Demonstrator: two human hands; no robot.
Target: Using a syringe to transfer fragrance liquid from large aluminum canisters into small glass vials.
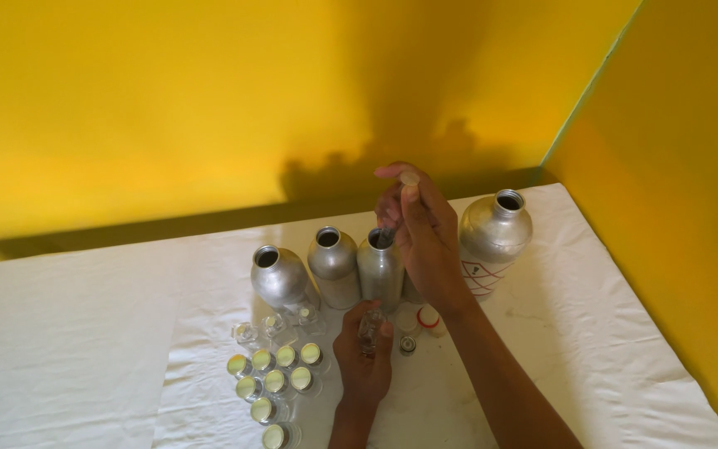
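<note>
My left hand [362, 357] is closed around a small clear glass bottle [370, 329], held just above the white tablecloth [85, 333]. My right hand [421, 233] is raised over the mouth of a silver metal bottle [380, 270], fingers pinched together; whatever thin thing it holds over the opening is too small to make out. Two more silver metal bottles [333, 264] [278, 276] stand to the left of it, and a larger one with a label [494, 237] stands to the right.
Several small glass bottles with yellowish caps [277, 378] are grouped at the front left, with a few uncapped clear ones [272, 326] behind them. Small caps [427, 317] lie by my right wrist. Yellow walls meet in a corner behind the table.
</note>
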